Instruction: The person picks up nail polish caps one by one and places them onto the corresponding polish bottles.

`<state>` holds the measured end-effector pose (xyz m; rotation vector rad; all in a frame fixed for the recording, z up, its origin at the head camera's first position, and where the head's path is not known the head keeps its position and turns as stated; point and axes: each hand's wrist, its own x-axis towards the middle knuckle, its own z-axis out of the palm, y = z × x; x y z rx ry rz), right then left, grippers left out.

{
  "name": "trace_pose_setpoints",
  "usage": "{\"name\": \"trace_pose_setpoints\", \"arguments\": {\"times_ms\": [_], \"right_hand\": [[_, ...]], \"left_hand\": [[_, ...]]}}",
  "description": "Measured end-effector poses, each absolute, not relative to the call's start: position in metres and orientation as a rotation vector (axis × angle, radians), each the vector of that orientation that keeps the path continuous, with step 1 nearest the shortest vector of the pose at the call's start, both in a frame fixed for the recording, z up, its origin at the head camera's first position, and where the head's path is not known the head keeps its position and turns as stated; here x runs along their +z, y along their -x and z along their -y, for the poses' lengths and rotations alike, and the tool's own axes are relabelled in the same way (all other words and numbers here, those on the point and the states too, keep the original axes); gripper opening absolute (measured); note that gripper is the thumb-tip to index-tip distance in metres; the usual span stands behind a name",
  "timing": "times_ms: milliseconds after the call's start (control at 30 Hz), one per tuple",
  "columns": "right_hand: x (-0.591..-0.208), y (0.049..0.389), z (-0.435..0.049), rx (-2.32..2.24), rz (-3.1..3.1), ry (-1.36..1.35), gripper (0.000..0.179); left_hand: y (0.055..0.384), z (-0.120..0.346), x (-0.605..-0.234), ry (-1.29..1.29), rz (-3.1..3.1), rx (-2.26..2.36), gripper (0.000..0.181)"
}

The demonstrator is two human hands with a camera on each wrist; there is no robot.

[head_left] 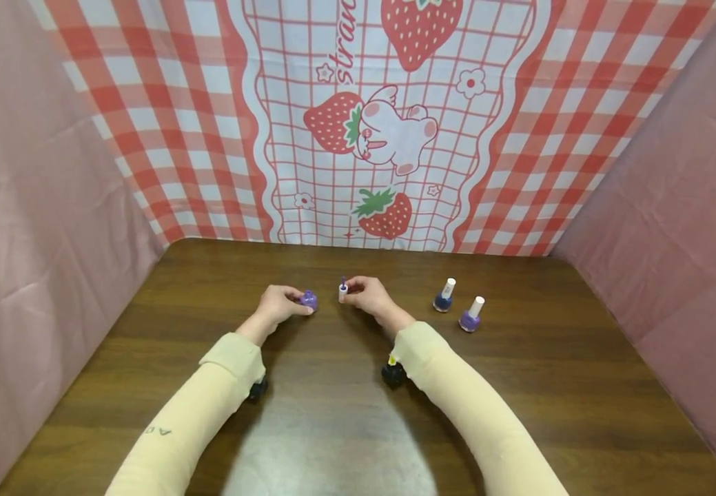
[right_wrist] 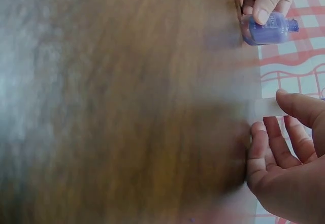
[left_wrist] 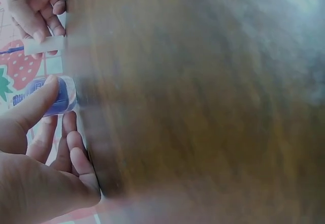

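A purple nail polish bottle [head_left: 309, 300], its neck uncapped, is pinched between the thumb and fingers of my left hand [head_left: 279, 305]. In the left wrist view the thumb lies across the front of the bottle [left_wrist: 63, 94]. My right hand [head_left: 370, 296] holds the white nail polish cap [head_left: 342, 295] upside down, with its purple-coated brush pointing up. Cap and bottle are apart, with a short gap of table between them. Seen from the right wrist, the thumb presses on the cap [right_wrist: 266, 107], and the bottle [right_wrist: 269, 28] stands upright in the left hand.
To the right of the right hand stand two capped nail polish bottles, a dark blue one [head_left: 442, 300] and a purple one [head_left: 471, 317]. The brown wooden table [head_left: 333, 399] ends at a strawberry-patterned checked curtain [head_left: 358, 138]. Pink cloth [head_left: 41, 207] hangs at both sides.
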<state>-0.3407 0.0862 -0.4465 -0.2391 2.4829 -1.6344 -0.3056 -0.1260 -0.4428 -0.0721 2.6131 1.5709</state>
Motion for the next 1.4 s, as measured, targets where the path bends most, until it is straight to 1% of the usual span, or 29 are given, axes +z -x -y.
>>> {"name": "trace_pose_setpoints", "arguments": {"times_ms": [200,500,733,1100,1400], "right_hand": [[-0.437,0.337,-0.096,-1.605,-2.465,0.223,0.032],[-0.407,0.332,-0.118,-1.528,-2.492,0.274,0.032],[-0.383,0.331,-0.144,-1.503,-2.508,0.301,0.034],[-0.338,0.321,-0.179,-1.465,-2.562,0.300,0.037],[-0.299,0.308,-0.200,-1.395,-2.684,0.309,0.042]], "left_hand": [[0.305,0.123,-0.439,0.093,-2.607,1.552,0.037],[0.303,0.126,-0.429,0.043,-2.618,1.517,0.038],[0.296,0.126,-0.408,-0.069,-2.731,1.439,0.035],[0.287,0.123,-0.374,-0.175,-2.758,1.434,0.038],[0.273,0.115,-0.348,-0.296,-2.777,1.437,0.036]]}}
